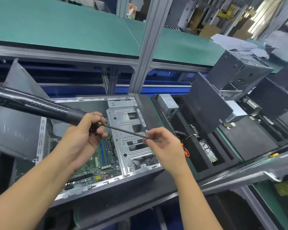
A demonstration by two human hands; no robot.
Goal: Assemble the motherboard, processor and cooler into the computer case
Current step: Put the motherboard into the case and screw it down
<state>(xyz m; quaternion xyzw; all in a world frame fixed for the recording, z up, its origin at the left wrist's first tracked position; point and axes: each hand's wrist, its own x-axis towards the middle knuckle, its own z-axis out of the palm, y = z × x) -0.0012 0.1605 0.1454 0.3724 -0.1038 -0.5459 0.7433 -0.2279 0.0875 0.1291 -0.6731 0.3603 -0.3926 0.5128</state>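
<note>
An open computer case (140, 175) lies on its side in front of me, with a green motherboard (96, 168) seated inside at the lower left. A silver drive cage (133, 130) fills the case's right half. My left hand (83, 138) grips the front end of a long black electric screwdriver (45, 107) that slants up to the left. Its thin bit (125, 130) reaches right over the drive cage. My right hand (163, 145) pinches the tip of the bit with thumb and fingers. Whether a screw sits at the tip is hidden. No cooler is in view.
A detached grey side panel (18, 123) leans at the left. To the right, black foam trays (223, 143) hold a power supply (168, 105), cables and an orange-handled tool (186, 151). More cases (239, 72) stand at the far right. A green shelf (73, 27) and aluminium post (146, 47) rise behind.
</note>
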